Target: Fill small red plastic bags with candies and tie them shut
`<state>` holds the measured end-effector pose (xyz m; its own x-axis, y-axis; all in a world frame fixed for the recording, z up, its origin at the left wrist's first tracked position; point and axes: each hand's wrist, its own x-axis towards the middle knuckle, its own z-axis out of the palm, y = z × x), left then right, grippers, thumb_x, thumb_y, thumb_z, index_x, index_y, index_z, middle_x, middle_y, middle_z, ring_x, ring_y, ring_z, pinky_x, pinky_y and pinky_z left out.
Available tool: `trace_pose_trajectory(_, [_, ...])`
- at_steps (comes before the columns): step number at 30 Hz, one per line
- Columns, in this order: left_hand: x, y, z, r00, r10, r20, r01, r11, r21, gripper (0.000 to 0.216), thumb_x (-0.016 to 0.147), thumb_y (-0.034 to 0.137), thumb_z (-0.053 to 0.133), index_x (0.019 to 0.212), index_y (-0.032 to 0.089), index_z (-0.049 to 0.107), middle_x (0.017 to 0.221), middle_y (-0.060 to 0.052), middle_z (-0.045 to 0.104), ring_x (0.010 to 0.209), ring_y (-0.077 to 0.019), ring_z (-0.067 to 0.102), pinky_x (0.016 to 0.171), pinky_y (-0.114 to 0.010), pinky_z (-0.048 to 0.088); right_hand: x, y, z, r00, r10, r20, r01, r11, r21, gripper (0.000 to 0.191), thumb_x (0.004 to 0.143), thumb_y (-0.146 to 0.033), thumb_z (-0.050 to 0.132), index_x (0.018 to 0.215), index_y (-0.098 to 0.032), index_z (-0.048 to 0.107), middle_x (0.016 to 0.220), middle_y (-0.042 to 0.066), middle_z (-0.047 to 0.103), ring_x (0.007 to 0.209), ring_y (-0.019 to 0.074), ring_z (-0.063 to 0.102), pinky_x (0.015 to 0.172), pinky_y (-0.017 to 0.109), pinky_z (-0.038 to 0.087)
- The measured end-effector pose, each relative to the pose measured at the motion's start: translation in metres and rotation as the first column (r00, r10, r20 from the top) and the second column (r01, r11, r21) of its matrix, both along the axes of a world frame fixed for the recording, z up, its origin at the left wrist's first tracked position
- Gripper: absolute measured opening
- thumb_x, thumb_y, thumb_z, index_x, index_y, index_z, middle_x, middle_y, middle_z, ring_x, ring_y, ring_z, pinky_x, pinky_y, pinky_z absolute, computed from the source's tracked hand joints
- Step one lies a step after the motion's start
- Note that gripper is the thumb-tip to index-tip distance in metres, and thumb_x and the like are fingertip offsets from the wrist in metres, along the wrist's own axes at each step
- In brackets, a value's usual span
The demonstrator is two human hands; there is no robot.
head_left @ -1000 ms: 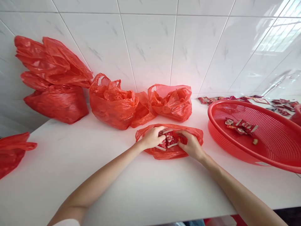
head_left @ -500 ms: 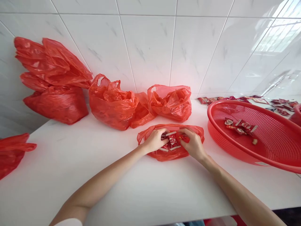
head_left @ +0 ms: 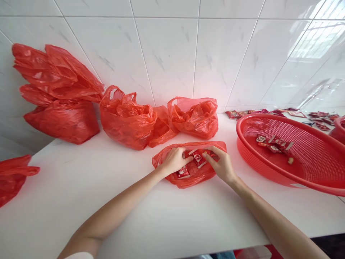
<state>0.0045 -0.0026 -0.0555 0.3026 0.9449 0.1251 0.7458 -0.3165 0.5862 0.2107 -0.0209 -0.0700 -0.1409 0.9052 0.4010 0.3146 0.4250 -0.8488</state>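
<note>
1. Tabletop [head_left: 161, 219]: white, under both forearms.
2. Left hand [head_left: 175, 160], right hand [head_left: 223, 166]: fingers narrowed onto the sweet packets [head_left: 198, 158]. I cannot tell whether either hand truly grips.
3. Flat red bag [head_left: 190, 178]: lies beneath both hands with the packets inside. I judge it light, soft and slippery, best pinched at its open rim.
4. Red basket [head_left: 269, 169]: right of the right hand.
5. Filled bags [head_left: 129, 122]: beyond the hands.
</note>
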Motion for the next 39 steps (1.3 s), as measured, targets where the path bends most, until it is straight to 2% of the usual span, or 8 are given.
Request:
trace_pose_trajectory(6, [0.003,0.0,-0.005,0.992,-0.053,-0.113,0.058,0.997,0.044,0.01,0.08,0.023,0.067,0.073,0.017,0.071,0.071,-0.005,0.071,0.068,-0.021,0.065,0.064,-0.029,0.043,-0.004,-0.002,-0.002,0.996,0.082,-0.04,-0.083,0.996,-0.02,0.017,0.091,-0.037,0.064,0.097,-0.023,0.07,0.096,0.007,0.077,0.087,0.0238,0.072,0.081,0.039,0.06])
trace_pose_trajectory(13, [-0.001,0.005,0.002,0.986,0.036,0.163,-0.045,0.998,0.051,0.017,0.083,0.017,0.066,0.096,0.019,0.077,0.102,-0.008,0.079,0.097,-0.0242,0.074,0.088,-0.032,0.055,-0.004,-0.001,-0.009,0.997,0.066,0.05,-0.066,0.998,-0.006,0.012,0.089,-0.025,0.059,0.094,-0.021,0.069,0.091,0.007,0.077,0.083,0.022,0.072,0.078,0.036,0.06])
trace_pose_trajectory(17, [-0.002,0.006,0.01,0.946,0.023,0.325,-0.034,0.999,0.03,0.019,0.086,0.029,0.066,0.098,0.018,0.077,0.104,-0.008,0.079,0.097,-0.0237,0.074,0.089,-0.032,0.056,-0.002,0.002,-0.012,0.989,0.053,0.136,-0.055,0.998,0.01,0.018,0.088,-0.022,0.055,0.097,-0.02,0.069,0.095,0.008,0.076,0.085,0.023,0.072,0.076,0.036,0.06])
trace_pose_trajectory(22, [-0.002,0.002,0.02,0.919,-0.012,0.394,0.027,0.999,-0.033,0.026,0.086,0.039,0.065,0.095,0.019,0.077,0.101,-0.006,0.079,0.098,-0.0236,0.073,0.085,-0.031,0.056,-0.001,0.001,-0.011,0.989,0.009,0.147,-0.012,1.0,0.024,0.018,0.09,-0.025,0.052,0.096,-0.02,0.069,0.094,0.009,0.076,0.084,0.0227,0.072,0.075,0.036,0.059])
trace_pose_trajectory(27, [-0.011,-0.001,0.033,0.968,-0.096,0.23,0.133,0.98,-0.148,0.02,0.084,0.032,0.063,0.089,0.02,0.078,0.092,-0.003,0.079,0.086,-0.0214,0.073,0.077,-0.028,0.055,-0.002,-0.002,-0.003,1.0,-0.003,-0.009,0.003,1.0,-0.03,0.02,0.091,-0.039,0.06,0.091,-0.02,0.068,0.086,0.006,0.077,0.077,0.022,0.072,0.073,0.035,0.059])
trace_pose_trajectory(31, [-0.012,-0.005,0.037,0.978,-0.2,0.055,0.205,0.974,-0.097,0.023,0.079,0.019,0.065,0.098,0.022,0.078,0.104,-0.003,0.078,0.098,-0.0223,0.071,0.089,-0.029,0.052,-0.003,-0.002,0.006,0.951,0.114,-0.288,-0.181,0.958,-0.221,0.034,0.083,-0.052,0.072,0.09,-0.019,0.067,0.078,0.005,0.075,0.066,0.0211,0.071,0.065,0.036,0.061])
trace_pose_trajectory(34, [-0.004,-0.011,0.033,0.963,-0.19,0.192,0.201,0.979,-0.04,0.024,0.083,0.024,0.066,0.105,0.021,0.075,0.11,-0.004,0.077,0.103,-0.0221,0.07,0.093,-0.031,0.053,-0.004,-0.005,0.011,0.903,0.139,-0.407,-0.283,0.904,-0.32,0.038,0.079,-0.052,0.077,0.093,-0.019,0.066,0.073,0.003,0.074,0.063,0.0205,0.071,0.066,0.036,0.062])
trace_pose_trajectory(39, [0.009,-0.018,0.025,0.897,-0.167,0.41,0.225,0.969,-0.098,0.017,0.087,0.033,0.066,0.089,0.018,0.074,0.092,-0.003,0.077,0.088,-0.0186,0.069,0.082,-0.028,0.053,-0.008,-0.012,0.016,0.876,0.129,-0.464,-0.341,0.846,-0.41,0.042,0.079,-0.053,0.078,0.097,-0.022,0.057,0.069,-0.001,0.073,0.061,0.0202,0.073,0.067,0.036,0.062])
